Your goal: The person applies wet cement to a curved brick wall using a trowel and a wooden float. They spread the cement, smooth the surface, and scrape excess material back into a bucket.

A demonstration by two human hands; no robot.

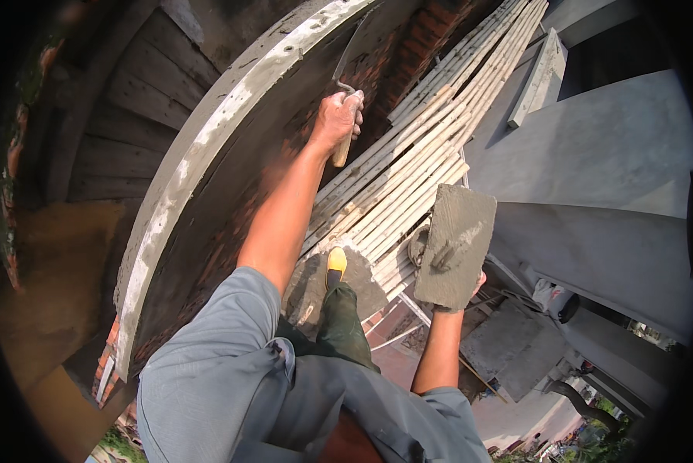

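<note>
My left hand [335, 120] grips a trowel [340, 154] by its wooden handle, its metal blade pointing up beside the inner face of a curved, mortar-coated wall edge [227, 100]. My right hand [470, 287], mostly hidden, holds a rectangular board [453, 235] from beneath, its top coated in grey wet mortar with a smeared lump. Partly behind the board is a round, mortar-stained container [416, 245], hard to make out.
I stand on a mortar-covered platform [304, 285] beside long bamboo poles [416, 162]. Brickwork shows along the left wall. A drop with scaffold bars and a lower slab [516, 347] lies at lower right. A pale plank [538, 77] and grey walls [586, 147] are at right.
</note>
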